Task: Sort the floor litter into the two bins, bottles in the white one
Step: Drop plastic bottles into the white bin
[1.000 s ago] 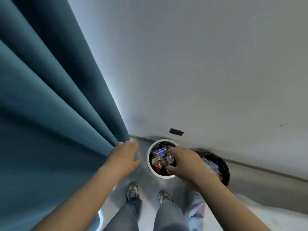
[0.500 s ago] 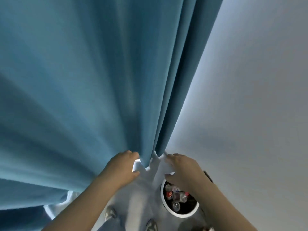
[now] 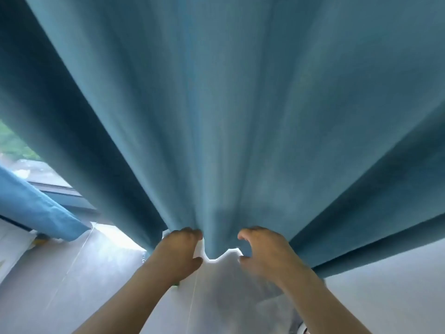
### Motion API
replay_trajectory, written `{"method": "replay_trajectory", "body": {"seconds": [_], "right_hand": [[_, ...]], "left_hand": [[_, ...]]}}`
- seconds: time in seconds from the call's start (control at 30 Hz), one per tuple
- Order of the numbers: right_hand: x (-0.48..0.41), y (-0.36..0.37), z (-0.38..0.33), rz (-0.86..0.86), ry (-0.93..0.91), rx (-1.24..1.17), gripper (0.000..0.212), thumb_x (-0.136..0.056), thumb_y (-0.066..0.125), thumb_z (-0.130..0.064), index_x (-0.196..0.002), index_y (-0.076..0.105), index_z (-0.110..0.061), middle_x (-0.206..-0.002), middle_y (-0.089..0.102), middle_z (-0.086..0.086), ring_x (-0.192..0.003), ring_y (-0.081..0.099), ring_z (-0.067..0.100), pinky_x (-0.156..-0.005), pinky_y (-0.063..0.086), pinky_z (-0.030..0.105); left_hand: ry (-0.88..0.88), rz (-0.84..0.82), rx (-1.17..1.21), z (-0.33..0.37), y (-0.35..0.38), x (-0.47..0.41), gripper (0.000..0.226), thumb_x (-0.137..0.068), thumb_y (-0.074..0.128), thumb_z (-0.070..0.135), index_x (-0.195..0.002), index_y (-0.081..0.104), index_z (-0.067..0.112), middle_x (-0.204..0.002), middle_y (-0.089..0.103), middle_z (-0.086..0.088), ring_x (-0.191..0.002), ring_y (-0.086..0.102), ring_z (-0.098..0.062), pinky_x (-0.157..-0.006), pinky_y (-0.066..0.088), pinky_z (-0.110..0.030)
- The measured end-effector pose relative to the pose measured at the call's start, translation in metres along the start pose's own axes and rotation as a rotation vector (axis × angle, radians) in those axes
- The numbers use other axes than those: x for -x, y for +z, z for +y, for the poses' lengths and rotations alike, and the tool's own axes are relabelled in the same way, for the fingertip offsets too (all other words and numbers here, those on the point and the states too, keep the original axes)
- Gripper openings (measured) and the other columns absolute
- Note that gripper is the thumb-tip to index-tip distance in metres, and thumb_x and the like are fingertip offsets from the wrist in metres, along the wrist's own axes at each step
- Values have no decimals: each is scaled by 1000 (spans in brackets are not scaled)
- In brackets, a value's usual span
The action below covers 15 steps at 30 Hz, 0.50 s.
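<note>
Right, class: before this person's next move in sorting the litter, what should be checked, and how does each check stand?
1. Bins in sight: not ok; the curtain fills the view.
2. Left hand holding litter: cannot tell; its fingers are curled by the curtain's hem.
3. Right hand free: ok; fingers curved, nothing between them.
4. Litter to collect on the floor: cannot tell; the curtain hides most of it.

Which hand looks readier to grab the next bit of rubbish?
Probably the right. The right hand hangs empty, fingers loosely curled, at the hem of the blue curtain, while the left hand appears to pinch a white scrap. No floor litter is in view.
</note>
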State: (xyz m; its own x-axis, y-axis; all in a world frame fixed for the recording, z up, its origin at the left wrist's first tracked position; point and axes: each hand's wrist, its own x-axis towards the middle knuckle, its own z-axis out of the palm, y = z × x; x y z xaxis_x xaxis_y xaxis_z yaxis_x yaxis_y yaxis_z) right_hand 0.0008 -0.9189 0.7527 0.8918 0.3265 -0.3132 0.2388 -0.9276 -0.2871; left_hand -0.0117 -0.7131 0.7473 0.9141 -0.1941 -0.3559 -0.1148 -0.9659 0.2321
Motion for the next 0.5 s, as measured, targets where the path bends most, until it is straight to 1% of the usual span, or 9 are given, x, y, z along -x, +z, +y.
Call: {"method": "replay_trajectory", "body": {"seconds": [0.07, 0.13, 0.27, 0.33, 0.4, 0.5], "right_hand": [[-22, 6, -41, -43, -65, 37, 43, -87, 57, -36, -128, 52, -23, -125, 58, -4, -116, 55, 18, -95, 45, 31], [-39, 14, -80, -74, -119, 74, 43, -86, 58, -36, -127, 53, -23, -124, 58, -2, -115, 56, 20, -94, 46, 31], [-68, 31, -147, -120, -201, 113, 32, -84, 59, -37, -113, 58, -23, -110, 61, -4, -104, 59, 22, -85, 48, 32], [-80, 37, -175, -162, -233, 141, 31, -85, 59, -37, -112, 57, -23, -108, 61, -4, -103, 59, 21, -82, 47, 31], [-93, 42, -199, -203, -272, 163, 33, -85, 59, -37, -115, 57, -23, -111, 61, -3, -104, 59, 22, -82, 47, 32], [-111, 49, -229, -231, -336, 207, 30, -85, 58, -32, -113, 58, -22, -111, 62, 0, -101, 60, 24, -79, 47, 32]], "left_hand": [[-55, 6, 37, -41, -4, 15, 39, -87, 56, 34, -124, 53, 24, -119, 59, 4, -107, 58, -16, -91, 48, -24], [-112, 19, 64, -79, -8, 30, 43, -87, 59, 34, -129, 52, 24, -124, 59, 4, -110, 58, -16, -94, 48, -24], [-218, 43, 123, -144, -8, 60, 45, -87, 61, 32, -130, 51, 26, -126, 58, 5, -111, 58, -15, -89, 44, -22], [-274, 50, 153, -169, -6, 73, 46, -87, 61, 33, -131, 50, 25, -128, 57, 4, -113, 57, -15, -90, 45, -23], [-328, 47, 175, -192, -4, 84, 46, -88, 60, 34, -132, 48, 25, -129, 55, 3, -114, 56, -17, -91, 44, -25], [-400, 38, 205, -222, -1, 93, 43, -88, 59, 36, -128, 49, 24, -126, 56, 2, -113, 55, -19, -91, 47, -29]]}}
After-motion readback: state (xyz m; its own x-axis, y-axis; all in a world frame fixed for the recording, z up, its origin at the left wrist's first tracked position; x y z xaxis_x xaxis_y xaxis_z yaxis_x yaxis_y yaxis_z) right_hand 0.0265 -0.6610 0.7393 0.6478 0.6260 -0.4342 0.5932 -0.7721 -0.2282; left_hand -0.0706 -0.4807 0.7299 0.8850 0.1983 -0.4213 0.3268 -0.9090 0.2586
